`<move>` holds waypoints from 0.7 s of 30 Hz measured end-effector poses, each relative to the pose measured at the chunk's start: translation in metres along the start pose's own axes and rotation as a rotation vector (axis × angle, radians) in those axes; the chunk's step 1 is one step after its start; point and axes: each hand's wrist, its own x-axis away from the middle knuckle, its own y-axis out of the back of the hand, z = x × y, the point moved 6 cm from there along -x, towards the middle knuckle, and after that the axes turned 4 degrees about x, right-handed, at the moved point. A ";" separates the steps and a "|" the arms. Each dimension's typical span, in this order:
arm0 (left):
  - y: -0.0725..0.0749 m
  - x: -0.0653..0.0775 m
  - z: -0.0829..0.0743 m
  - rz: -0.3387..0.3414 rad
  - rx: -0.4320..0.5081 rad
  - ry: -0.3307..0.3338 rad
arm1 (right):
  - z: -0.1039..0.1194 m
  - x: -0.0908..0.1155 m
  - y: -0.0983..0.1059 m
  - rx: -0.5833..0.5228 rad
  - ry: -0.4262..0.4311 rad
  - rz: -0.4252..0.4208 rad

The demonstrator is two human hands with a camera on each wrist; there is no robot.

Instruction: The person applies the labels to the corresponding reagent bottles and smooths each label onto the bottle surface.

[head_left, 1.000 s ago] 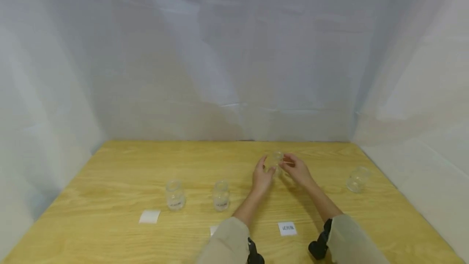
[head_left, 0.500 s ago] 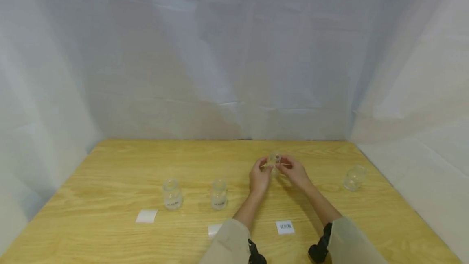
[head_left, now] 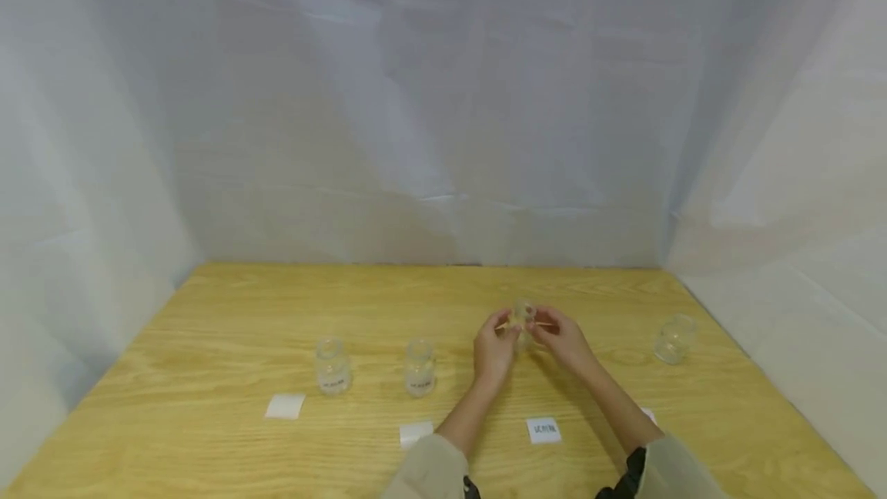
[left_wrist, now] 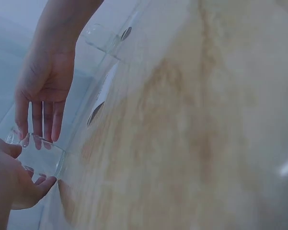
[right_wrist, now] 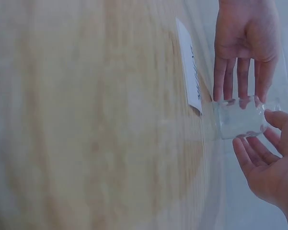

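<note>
the glass jar (right_wrist: 240, 122) is upright between the left hand (head_left: 493, 354) and the right hand (head_left: 566, 343), on or just above the far part of the surface (head_left: 346, 291) (one cannot tell which); both hands are half closed, thumbs and fingers holding it from two sides, so uneven pressure on the smooth glass could make it turn or slip, and the thin pale strip (head_left: 543, 323) at the right fingertips could become crooked. compared with one second ago, the left fingers have come closer to the glass and the jar appears lower in the head view, while the nearest other jar (head_left: 420, 372) stays.
</note>
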 end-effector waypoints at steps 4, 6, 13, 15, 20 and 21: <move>0.000 0.004 0.000 0.011 -0.004 0.005 | 0.000 0.005 0.001 -0.001 -0.007 0.002; 0.001 0.007 -0.001 0.017 -0.007 -0.003 | 0.000 0.008 0.002 -0.002 -0.010 0.007; 0.004 0.016 -0.005 0.030 0.000 -0.010 | 0.004 0.019 0.000 -0.030 -0.011 0.023; 0.005 0.019 -0.006 0.034 -0.003 -0.015 | 0.003 0.022 0.000 -0.026 -0.014 0.015; 0.008 0.025 -0.007 0.049 -0.007 -0.044 | 0.004 0.030 -0.002 -0.021 -0.022 -0.010; 0.009 0.027 -0.008 0.053 -0.006 -0.055 | 0.004 0.032 -0.002 -0.020 -0.023 -0.015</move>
